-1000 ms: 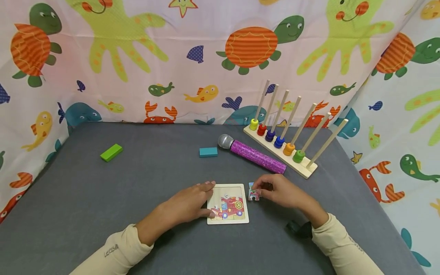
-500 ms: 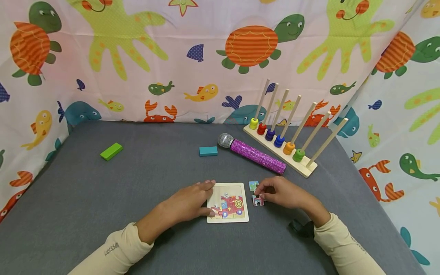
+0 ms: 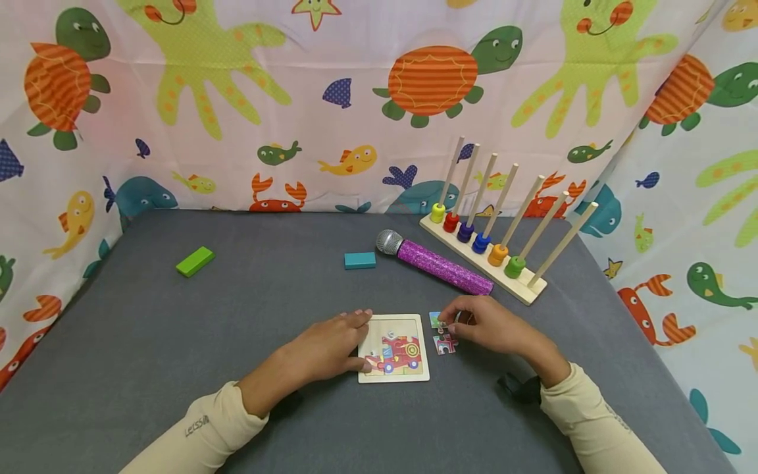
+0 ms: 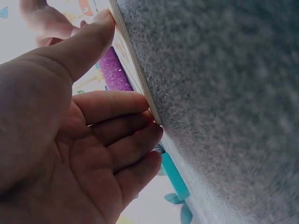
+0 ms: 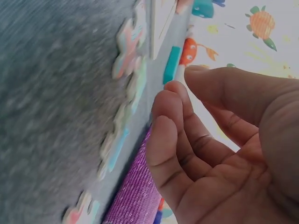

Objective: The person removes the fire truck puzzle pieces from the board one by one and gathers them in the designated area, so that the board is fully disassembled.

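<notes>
My left hand [image 3: 330, 347] rests on the left side of a square wooden puzzle board [image 3: 393, 377]. In the left wrist view its thumb lies on the board's rim [image 4: 135, 65] and the index fingertip touches near a corner. Inside the frame, a red vehicle picture is partly assembled. Just right of the board lie a pink-and-red jigsaw piece [image 3: 445, 344] and a green-and-blue jigsaw piece [image 3: 435, 320]. Over these hovers my right hand [image 3: 488, 322], fingers loosely bent. The right wrist view shows a gap between thumb and fingers, and another jigsaw piece [image 5: 80, 210] lower down.
Behind the hands lie a purple glitter microphone [image 3: 444, 266] and a teal block [image 3: 359, 261]. A wooden peg stand [image 3: 527, 289] with coloured rings stands at back right. A green block [image 3: 195, 261] lies far left. A sea-animal cloth hangs behind the grey table.
The pink-and-red piece has shifted slightly right and toward me, apart from the green-and-blue one. My right hand has since lifted off it and moved slightly back. The left hand stays on the board.
</notes>
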The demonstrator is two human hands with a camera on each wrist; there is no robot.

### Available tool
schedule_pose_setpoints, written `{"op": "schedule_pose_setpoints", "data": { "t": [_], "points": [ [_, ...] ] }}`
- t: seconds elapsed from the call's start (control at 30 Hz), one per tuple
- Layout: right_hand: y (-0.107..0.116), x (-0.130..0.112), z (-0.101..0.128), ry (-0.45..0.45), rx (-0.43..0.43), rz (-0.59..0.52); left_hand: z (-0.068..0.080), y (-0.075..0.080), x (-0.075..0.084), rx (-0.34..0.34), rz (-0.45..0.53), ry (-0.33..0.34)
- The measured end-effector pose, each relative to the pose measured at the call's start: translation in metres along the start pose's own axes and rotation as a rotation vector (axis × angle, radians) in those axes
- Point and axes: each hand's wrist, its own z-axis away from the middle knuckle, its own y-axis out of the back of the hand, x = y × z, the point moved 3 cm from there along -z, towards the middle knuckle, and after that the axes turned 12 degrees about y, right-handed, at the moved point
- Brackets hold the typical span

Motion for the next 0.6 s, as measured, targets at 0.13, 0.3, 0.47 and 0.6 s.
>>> {"op": "schedule_pose_setpoints", "data": {
  "t": [0.13, 0.3, 0.47, 0.6],
  "points": [
    [-0.002, -0.008, -0.007, 0.017, 0.006, 0.001, -0.002, 0.001, 0.001, 0.015, -0.042, -0.015],
    [-0.013, -0.015, -0.018, 0.026, -0.039, -0.028, -0.005, 0.001, 0.003, 0.005, -0.064, -0.045],
    [-0.027, -0.022, -0.028, 0.081, -0.061, -0.053, -0.01, 0.003, 0.004, -0.061, -0.013, -0.083],
    [-0.037, -0.025, -0.032, 0.128, -0.068, -0.063, -0.015, 0.002, 0.004, -0.106, 0.03, -0.072]
  ]
}}
